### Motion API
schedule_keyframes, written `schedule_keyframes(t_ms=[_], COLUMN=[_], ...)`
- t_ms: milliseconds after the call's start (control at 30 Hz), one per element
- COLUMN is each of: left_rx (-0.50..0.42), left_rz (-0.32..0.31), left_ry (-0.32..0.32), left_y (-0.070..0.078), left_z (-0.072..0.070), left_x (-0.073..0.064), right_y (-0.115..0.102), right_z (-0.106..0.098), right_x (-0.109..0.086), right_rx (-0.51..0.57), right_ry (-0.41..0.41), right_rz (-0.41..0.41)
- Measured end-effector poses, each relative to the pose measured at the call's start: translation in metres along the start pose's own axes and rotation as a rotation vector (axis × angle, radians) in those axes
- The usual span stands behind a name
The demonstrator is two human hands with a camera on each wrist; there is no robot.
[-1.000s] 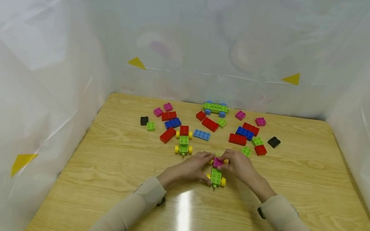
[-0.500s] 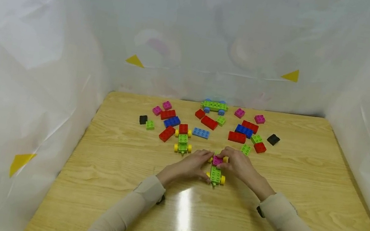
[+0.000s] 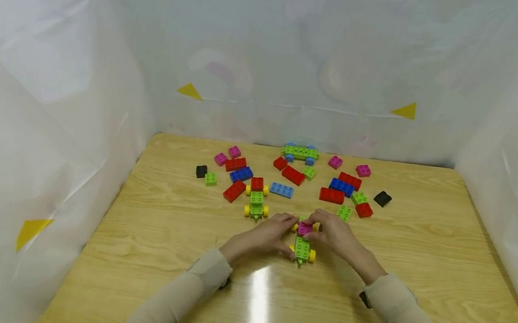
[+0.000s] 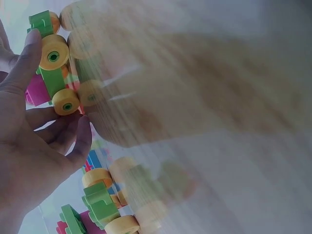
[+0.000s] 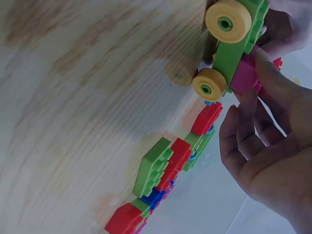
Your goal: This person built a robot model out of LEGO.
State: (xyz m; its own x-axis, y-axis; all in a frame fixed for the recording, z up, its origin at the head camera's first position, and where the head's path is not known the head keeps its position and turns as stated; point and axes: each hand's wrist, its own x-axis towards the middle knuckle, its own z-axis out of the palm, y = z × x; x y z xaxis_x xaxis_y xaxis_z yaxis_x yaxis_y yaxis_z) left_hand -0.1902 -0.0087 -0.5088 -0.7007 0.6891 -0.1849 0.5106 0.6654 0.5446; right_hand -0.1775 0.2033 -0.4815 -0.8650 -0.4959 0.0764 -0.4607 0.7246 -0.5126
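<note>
A green toy car base (image 3: 302, 250) with yellow wheels stands on the table between both hands. On its far end sits a pink brick (image 3: 304, 230). My left hand (image 3: 267, 235) grips the base from the left, thumb by the near wheel and fingers round the far wheel (image 4: 66, 101). From the other side, my right hand (image 3: 339, 237) pinches the pink brick between thumb and fingers; the right wrist view shows this pink brick (image 5: 245, 74) flush against the base. Whether its studs are fully pressed down I cannot tell.
A second yellow-wheeled car (image 3: 257, 199), with green and red bricks on it, stands to the left. Behind lie several loose bricks, among them a light blue brick (image 3: 282, 189) and a red brick (image 3: 331, 195). A blue-wheeled base (image 3: 300, 153) stands at the table's back edge.
</note>
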Motion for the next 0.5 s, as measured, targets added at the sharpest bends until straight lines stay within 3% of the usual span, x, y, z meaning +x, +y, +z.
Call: schedule_keyframes(t_ms=[200,500], left_rx=[0.055,0.061], left_rz=[0.004,0.008], left_ry=[0.000,0.003], left_y=[-0.0002,-0.0026], left_z=[0.0005,0.0009], left_x=[0.0012,0.0037], right_y=[0.0004,-0.0004], right_z=[0.0017,0.0029], right_x=[-0.0032,-0.0049], right_rx=[0.073,0.075], right_ry=[-0.002,0.012], right_rz=[0.028,0.045])
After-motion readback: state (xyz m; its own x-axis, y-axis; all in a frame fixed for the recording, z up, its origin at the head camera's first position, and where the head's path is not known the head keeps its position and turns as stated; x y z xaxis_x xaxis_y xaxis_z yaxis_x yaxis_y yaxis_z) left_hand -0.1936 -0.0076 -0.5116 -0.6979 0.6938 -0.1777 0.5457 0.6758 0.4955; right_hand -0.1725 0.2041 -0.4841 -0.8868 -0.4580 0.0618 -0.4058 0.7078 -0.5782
